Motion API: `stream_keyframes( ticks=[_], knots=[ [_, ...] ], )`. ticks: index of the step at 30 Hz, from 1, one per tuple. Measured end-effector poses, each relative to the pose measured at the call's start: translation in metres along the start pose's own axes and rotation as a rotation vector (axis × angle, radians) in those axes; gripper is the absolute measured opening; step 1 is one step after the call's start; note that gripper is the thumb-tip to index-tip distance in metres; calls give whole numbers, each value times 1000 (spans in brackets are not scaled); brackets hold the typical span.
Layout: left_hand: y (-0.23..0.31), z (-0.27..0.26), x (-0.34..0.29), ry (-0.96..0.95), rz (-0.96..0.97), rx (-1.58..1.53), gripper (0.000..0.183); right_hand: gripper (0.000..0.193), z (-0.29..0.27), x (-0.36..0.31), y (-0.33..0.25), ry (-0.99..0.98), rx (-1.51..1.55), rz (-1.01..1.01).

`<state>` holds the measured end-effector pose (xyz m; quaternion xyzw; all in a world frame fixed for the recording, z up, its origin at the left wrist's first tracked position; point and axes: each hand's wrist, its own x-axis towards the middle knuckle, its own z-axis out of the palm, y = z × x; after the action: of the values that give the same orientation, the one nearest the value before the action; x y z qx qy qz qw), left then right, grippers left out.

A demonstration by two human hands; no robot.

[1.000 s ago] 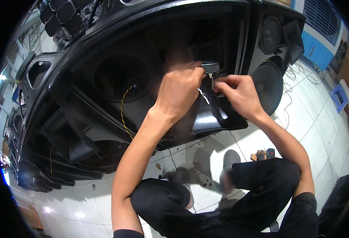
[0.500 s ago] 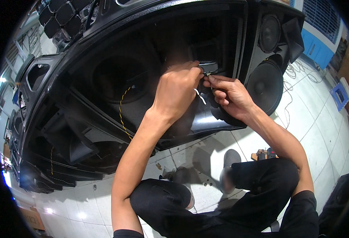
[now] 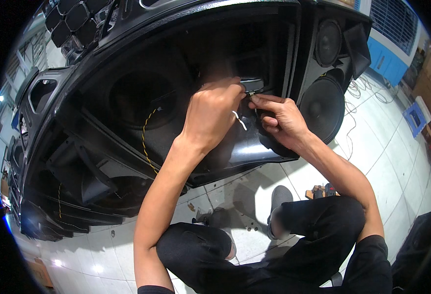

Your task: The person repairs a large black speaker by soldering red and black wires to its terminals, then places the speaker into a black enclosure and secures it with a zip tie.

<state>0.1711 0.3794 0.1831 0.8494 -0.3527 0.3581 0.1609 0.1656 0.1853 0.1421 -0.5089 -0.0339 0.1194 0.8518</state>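
Both hands meet at a round, silver-rimmed compression driver [image 3: 253, 84] behind a glossy black horn [image 3: 254, 145], inside a large black speaker cabinet [image 3: 198, 22]. My right hand [image 3: 285, 121] pinches a small wire connector [image 3: 252, 94] between thumb and forefinger beside the driver. Against the driver's left edge, my left hand [image 3: 210, 115] is closed with its knuckles up; its fingertips and whatever they grip are hidden. A short white wire or strip [image 3: 239, 121] hangs down beside the left hand.
A yellow-and-black twisted wire [image 3: 144, 142] trails from a round opening [image 3: 132, 100] at left. Other speaker cabinets stand left and right, one with a large woofer [image 3: 322, 105]. Wooden blocks [image 3: 316, 191] lie by my knee; a blue-and-white stool [image 3: 417, 118] stands at far right.
The whole view has shifted slightly, so everything sits a little farther left. Both hands keep nearly the same hold at the driver.
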Motion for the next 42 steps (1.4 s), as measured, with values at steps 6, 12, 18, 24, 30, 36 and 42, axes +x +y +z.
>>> stream_keyframes(
  ticks=[6, 12, 18, 24, 30, 36, 42],
  knots=[
    [0, 0, -1, -10, -16, 7, 13, 27, -3, 1, 3, -32, 65, 11],
    [1, 1, -1, -11, -26, -17, 13, 20, -8, 7, 10, -57, 46, -84],
    [1, 1, -2, -11, -36, -8, 13, 22, -6, 6, 11, -46, -36, -130],
    [-3, -5, -3, 38, 55, 90, 22, 28, -5, -1, -8, -24, -238, -70],
    [-4, -16, -5, -26, -1, 145, 52, 29, -24, -4, -19, -13, -319, -125],
    [3, -42, -21, -81, -76, 176, 72, 33, -72, -53, -29, 156, -498, -270],
    [-4, -81, -87, -39, -244, 41, 43, 29, -192, -160, -27, 608, -892, -361]
  ],
)
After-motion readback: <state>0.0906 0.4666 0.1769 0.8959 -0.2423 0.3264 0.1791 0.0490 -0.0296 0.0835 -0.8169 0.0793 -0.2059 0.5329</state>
